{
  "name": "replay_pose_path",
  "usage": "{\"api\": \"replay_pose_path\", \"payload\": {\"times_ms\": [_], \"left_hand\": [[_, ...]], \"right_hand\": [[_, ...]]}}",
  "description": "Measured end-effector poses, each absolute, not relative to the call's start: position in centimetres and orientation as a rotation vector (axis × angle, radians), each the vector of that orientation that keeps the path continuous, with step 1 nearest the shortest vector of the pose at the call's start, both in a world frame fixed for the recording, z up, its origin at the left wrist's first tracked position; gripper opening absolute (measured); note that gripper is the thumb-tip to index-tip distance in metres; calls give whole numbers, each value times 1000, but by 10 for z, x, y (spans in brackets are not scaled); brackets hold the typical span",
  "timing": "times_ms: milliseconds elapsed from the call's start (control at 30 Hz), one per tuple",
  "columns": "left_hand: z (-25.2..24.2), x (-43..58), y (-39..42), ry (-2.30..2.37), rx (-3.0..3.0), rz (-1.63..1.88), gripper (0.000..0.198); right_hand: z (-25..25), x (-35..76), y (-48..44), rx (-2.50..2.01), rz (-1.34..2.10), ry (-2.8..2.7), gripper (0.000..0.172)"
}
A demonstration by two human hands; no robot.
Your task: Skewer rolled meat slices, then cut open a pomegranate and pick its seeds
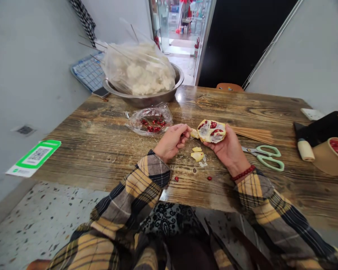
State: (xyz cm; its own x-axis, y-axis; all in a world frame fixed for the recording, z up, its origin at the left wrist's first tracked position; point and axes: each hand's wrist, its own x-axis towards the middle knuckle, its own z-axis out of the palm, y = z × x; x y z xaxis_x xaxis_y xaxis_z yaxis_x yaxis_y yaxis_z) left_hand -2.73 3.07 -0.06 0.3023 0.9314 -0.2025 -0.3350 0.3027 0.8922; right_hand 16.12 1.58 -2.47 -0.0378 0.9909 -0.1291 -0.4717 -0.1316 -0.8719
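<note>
My right hand (230, 148) holds an opened pomegranate piece (212, 131) with red seeds and pale membrane facing up. Just left of it, my left hand (173, 139) has its fingers pinched together; whatever is between them is too small to make out. A bit of peel (194, 133) shows between the hands. Below them, yellow peel pieces (197, 155) lie on the wooden table (115, 157). Two loose red seeds, one on the left (176, 179) and one on the right (209, 178), are near the front edge. Beyond my left hand is a clear plastic bag (152, 120) with red seeds.
A metal bowl (146, 100) holds a large bag of pale pieces at the back. Green-handled scissors (267, 155) and thin wooden sticks (253, 134) lie right of my right hand. A brown tub of red seeds (326, 159) stands far right, a green card (36, 155) far left.
</note>
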Motion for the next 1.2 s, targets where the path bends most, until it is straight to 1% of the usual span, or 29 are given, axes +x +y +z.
{"api": "replay_pose_path", "payload": {"times_ms": [100, 233, 433, 633, 667, 767, 867, 1067, 1133, 1200], "left_hand": [[6, -37, 21, 875, 981, 952, 21], [14, -55, -11, 1004, 1273, 736, 24], [13, -80, -58, 1126, 1872, 374, 14], [15, -64, -81, 1297, 2310, -96, 7], [16, -60, -83, 1332, 2375, -167, 6], [16, -53, -87, 1370, 2498, -296, 13], [18, -56, -77, 1354, 2536, -228, 16], [52, -81, -9, 1626, 2563, 220, 16], [62, -89, 17, 1681, 2603, 263, 16], [67, -97, 40, 1668, 2642, 209, 16]], "right_hand": [[-23, 165, 17, -890, 1531, -708, 40], [-22, 166, 16, -817, 1567, -637, 38], [-22, 164, 14, -721, 1616, -576, 35], [-23, 165, 12, -683, 1637, -536, 32], [-24, 165, 12, -680, 1636, -537, 31], [-26, 165, 12, -674, 1636, -549, 28], [-27, 163, 12, -669, 1638, -555, 27], [-26, 162, 11, -654, 1651, -562, 28], [-27, 161, 11, -658, 1660, -554, 29], [-27, 161, 12, -666, 1670, -545, 30]]}}
